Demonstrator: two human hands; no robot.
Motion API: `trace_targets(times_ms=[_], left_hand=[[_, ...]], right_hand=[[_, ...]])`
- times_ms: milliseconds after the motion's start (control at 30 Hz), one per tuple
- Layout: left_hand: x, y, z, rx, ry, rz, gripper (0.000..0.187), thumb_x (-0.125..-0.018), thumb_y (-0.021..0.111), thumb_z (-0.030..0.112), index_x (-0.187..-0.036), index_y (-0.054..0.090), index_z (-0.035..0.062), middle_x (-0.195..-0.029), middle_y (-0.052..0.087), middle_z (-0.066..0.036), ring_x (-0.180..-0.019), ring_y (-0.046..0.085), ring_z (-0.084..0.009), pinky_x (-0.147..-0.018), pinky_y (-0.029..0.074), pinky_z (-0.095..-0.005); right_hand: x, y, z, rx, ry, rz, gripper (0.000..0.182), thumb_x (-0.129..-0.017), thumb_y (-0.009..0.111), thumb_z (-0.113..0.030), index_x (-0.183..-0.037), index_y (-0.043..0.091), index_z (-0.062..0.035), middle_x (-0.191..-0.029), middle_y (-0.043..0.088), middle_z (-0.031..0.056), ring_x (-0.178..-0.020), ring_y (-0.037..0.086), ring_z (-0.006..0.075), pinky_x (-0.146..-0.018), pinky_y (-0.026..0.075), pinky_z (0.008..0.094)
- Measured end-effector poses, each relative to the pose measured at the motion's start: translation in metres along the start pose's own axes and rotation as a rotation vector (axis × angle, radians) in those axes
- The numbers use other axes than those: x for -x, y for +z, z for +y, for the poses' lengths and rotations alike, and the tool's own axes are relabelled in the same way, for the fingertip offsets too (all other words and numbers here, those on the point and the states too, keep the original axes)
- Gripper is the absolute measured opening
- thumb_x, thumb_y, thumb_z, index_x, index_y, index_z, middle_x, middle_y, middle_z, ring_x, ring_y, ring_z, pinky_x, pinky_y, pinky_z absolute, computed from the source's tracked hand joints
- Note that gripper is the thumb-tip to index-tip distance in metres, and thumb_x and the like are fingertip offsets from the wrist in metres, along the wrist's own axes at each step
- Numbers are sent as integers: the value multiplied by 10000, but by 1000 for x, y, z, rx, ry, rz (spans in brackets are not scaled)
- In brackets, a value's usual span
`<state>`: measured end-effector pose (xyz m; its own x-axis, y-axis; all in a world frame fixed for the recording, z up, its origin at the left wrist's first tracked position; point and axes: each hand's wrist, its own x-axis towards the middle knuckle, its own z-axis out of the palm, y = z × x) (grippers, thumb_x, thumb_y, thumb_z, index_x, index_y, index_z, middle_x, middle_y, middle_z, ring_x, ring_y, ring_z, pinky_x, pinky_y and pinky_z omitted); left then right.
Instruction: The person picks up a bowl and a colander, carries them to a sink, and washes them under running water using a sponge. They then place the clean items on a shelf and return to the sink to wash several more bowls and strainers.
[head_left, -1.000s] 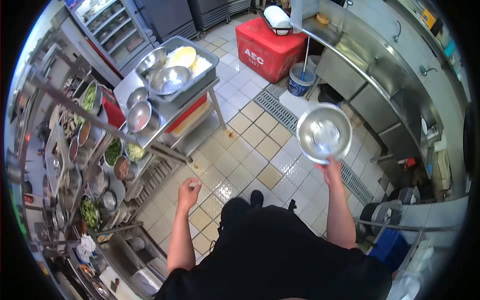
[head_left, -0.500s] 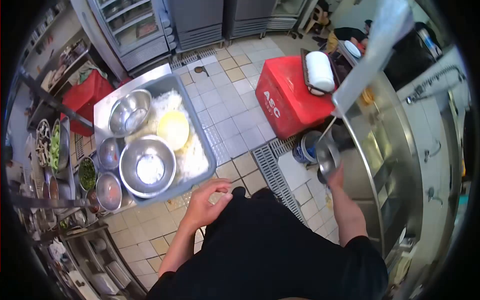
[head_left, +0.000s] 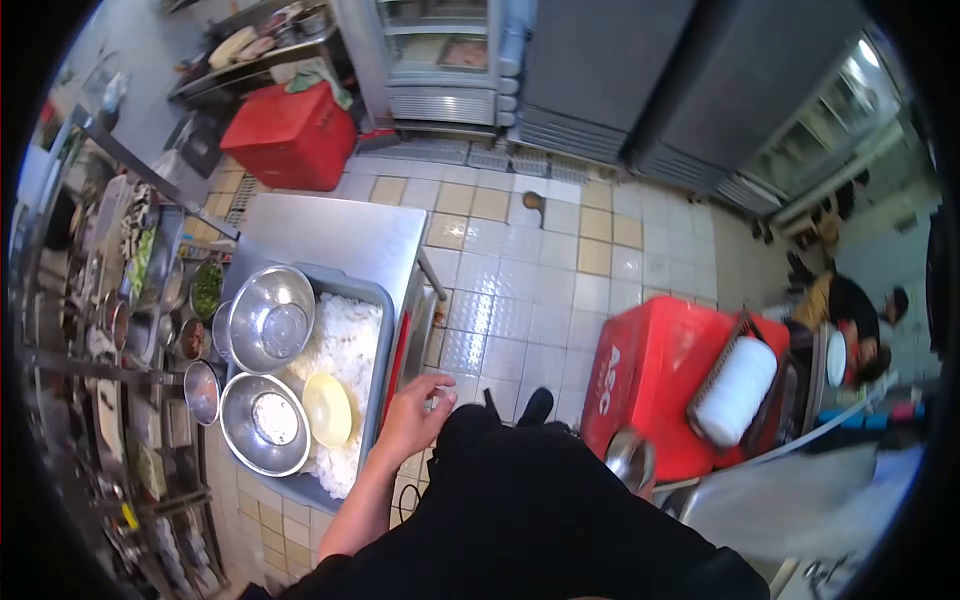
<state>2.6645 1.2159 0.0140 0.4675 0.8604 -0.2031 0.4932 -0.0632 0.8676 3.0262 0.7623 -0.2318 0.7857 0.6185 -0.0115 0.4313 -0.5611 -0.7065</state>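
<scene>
My left hand (head_left: pixel 415 415) hovers to the right of a grey tub (head_left: pixel 375 395), fingers loosely bent and apart, holding nothing. White rice-like food (head_left: pixel 345 345) fills the tub. Two steel bowls, one at the back (head_left: pixel 272 320) and one in front (head_left: pixel 262 425), sit over its left side, with a pale yellow bowl (head_left: pixel 327 410) on the white food. At my right side, beside a red cooler box (head_left: pixel 640 370), a small shiny metal bowl (head_left: pixel 626 460) is gripped by my right hand (head_left: pixel 648 490). Most of that hand is hidden behind my dark clothing and the bowl.
A steel table (head_left: pixel 330 230) bears the tub. Left of it stand small bowls and a rack (head_left: pixel 180 370) with food containers. A roll-shaped white stack (head_left: pixel 735 390) lies on the red cooler. Tall fridges (head_left: pixel 610 80) line the back; a person (head_left: pixel 840 310) is at far right.
My view has turned left, away from the sink side. My right hand has brought the metal bowl in nearer my body. The left hand stays free, now closer to the tub's side.
</scene>
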Motion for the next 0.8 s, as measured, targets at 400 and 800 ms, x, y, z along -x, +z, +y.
trace_targets(times_ms=[400,800], left_hand=[[-212,-48,12,334,-140,510,275,-915,708,124,-1159,664,6,-1134,700,-119,-952,696,-209,-865,545,-328],[-462,-170,19,-110,-132,662,368,-884,731,190,-1213,638,54,-1260,634,-156,-959,678,-289,-871,551,-383]], right_hand=[[-609,134,-199,-35,-179,171,742,-914,468,-18,-1582,147,-1,-1579,310,282,-1479,303,396,-1219,243,410],[-736,309,-254,145,456,-359,606,-930,606,-263,-1461,421,-37,-1477,477,190,-1389,438,370,-1180,270,537]])
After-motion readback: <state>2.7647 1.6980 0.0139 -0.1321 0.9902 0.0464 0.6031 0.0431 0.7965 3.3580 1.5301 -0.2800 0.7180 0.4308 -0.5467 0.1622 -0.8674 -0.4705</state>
